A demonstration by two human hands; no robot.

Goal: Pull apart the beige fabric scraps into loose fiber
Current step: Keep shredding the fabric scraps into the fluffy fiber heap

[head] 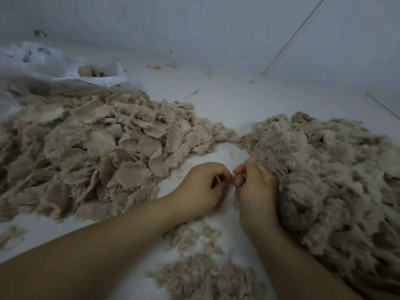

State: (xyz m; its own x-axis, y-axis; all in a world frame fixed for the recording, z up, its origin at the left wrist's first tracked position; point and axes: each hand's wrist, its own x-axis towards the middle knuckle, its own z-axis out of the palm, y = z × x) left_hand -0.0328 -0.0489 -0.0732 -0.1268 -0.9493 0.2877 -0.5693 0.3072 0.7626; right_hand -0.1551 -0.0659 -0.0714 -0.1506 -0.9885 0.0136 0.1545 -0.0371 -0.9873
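A big heap of flat, rounded beige fabric scraps (104,148) covers the left of the white surface. A fluffy pile of loose beige fiber (324,180) fills the right. Between the two piles my left hand (201,185) and my right hand (255,187) meet fingertip to fingertip with curled fingers. They pinch a small pale scrap (219,180) that is mostly hidden inside the fingers. My right hand's outer edge lies against the fiber pile.
Smaller torn beige bits (201,267) lie near my forearms at the front. A clear plastic bag (95,74) holding more scraps sits at the back left. A pale wall rises behind, and a thin rod (292,37) leans against it at the right.
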